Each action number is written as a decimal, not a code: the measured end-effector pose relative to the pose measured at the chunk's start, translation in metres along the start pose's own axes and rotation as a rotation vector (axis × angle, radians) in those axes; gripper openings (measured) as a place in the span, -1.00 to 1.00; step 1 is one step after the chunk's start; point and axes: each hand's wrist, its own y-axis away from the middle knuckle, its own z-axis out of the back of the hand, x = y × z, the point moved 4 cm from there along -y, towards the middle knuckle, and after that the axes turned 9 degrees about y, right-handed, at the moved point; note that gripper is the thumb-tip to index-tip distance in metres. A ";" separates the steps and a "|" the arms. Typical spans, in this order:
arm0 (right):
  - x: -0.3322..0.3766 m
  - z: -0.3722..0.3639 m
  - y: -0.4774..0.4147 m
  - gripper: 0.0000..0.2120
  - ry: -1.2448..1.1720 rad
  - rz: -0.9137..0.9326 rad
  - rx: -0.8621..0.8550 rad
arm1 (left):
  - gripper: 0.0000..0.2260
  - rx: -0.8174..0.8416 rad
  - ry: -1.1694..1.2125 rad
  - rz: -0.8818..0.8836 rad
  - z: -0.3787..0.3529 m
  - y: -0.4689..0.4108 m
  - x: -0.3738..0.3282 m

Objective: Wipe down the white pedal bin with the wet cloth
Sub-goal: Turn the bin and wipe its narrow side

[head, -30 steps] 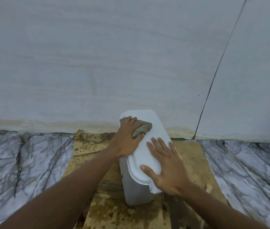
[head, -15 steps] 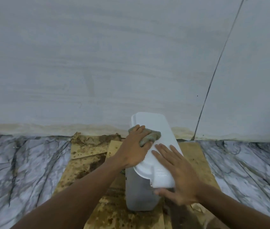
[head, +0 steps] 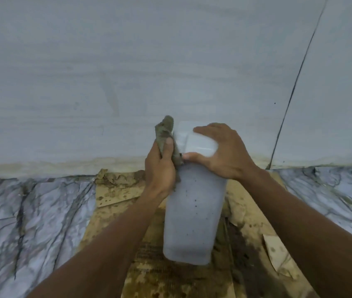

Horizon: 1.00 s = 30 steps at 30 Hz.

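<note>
Pale wall [head: 127, 72], veined marble floor [head: 31, 211], stained cardboard [head: 160, 280]

Stained cardboard [head: 115, 191] on marble floor [head: 33, 214]

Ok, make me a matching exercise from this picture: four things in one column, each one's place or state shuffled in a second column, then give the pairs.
Column one:
1. cloth
2. right hand
3. cardboard
4. pedal bin

Column two:
A. stained brown, lying on the floor under the bin
B. gripped by the left hand at the bin's left side
C. white, its side dotted with dark specks
D. holding the lid, fingers curled over it

Pairs: 1-B, 2-D, 3-A, 4-C
</note>
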 end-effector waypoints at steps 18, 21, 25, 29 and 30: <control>-0.047 0.001 -0.048 -0.34 -0.151 -0.164 -0.116 | -0.43 0.146 -0.757 -0.492 -0.058 0.020 0.060; -0.049 0.004 -0.047 -0.34 -0.178 -0.196 -0.111 | -0.42 0.342 -0.975 -0.724 -0.062 0.044 0.071; -0.051 0.004 -0.043 -0.30 -0.181 -0.190 -0.082 | -0.46 0.419 -1.065 -0.826 -0.046 0.053 0.086; -0.046 0.001 -0.044 -0.30 -0.198 -0.194 -0.086 | -0.48 0.323 -1.070 -0.823 -0.070 0.032 0.065; -0.045 0.000 -0.045 -0.32 -0.193 -0.193 -0.078 | -0.49 0.298 -1.043 -0.812 -0.076 0.025 0.058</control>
